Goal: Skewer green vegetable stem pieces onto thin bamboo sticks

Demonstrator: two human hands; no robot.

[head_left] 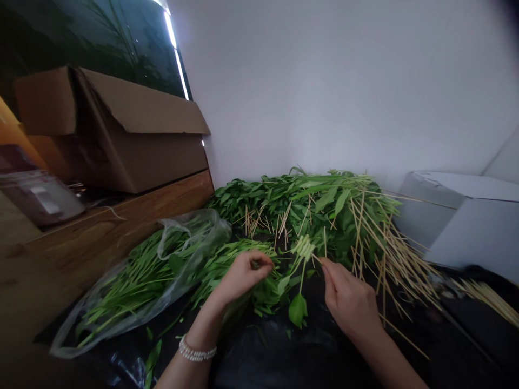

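Observation:
My left hand (243,274) is closed in a pinch on green stalks (263,265) lying on the black sheet. A pearl bracelet (196,352) circles that wrist. My right hand (349,296) pinches a thin bamboo skewer (311,256) threaded with folded green stems (303,249), with a loose leaf (298,309) hanging below. Both hands sit just in front of a big heap of leafy greens (308,202) mixed with several bare skewers (385,254).
A clear plastic bag (138,281) full of trimmed green stalks lies at the left on black plastic sheeting (284,351). A wooden ledge (121,221) carries a cardboard box (121,129). A white box (462,216) stands at the right against the white wall.

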